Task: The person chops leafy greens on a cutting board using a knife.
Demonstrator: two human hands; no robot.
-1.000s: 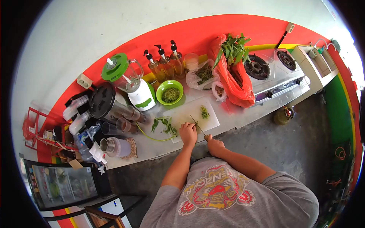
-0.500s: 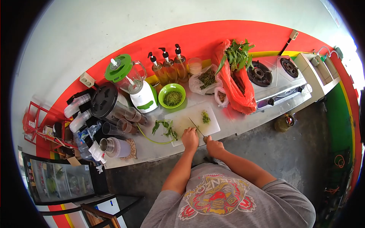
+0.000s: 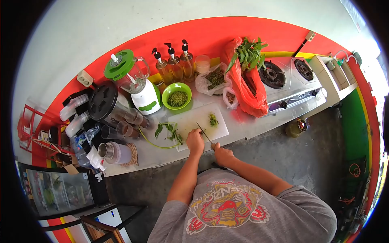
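Observation:
My right hand [image 3: 223, 154] is wrapped round the handle of a knife [image 3: 204, 133], its blade slanting up and left over a white cutting board [image 3: 194, 115]. Close to the blade, on the board's front part, my left hand [image 3: 195, 141] has its fingers curled down on leafy greens [image 3: 172, 131]. Their leaves and stems stick out to the left of that hand; the gripped part is hidden under the fingers. To the right of the blade lies a small heap of chopped greens [image 3: 213, 119]. Behind the board, a green bowl [image 3: 165, 97] holds more chopped greens.
A blender [image 3: 145, 99], a black-lidded container [image 3: 103, 103] and several cups stand at the left. Behind are pump bottles [image 3: 174, 67] and a plastic bag of greens [image 3: 202, 86]. A red bag [image 3: 253, 95] of leaves leans near the gas stove [image 3: 293, 75].
The whole view has shifted slightly, so things appear a little further left and higher. My hands and the knife stay at nearly the same place over the board.

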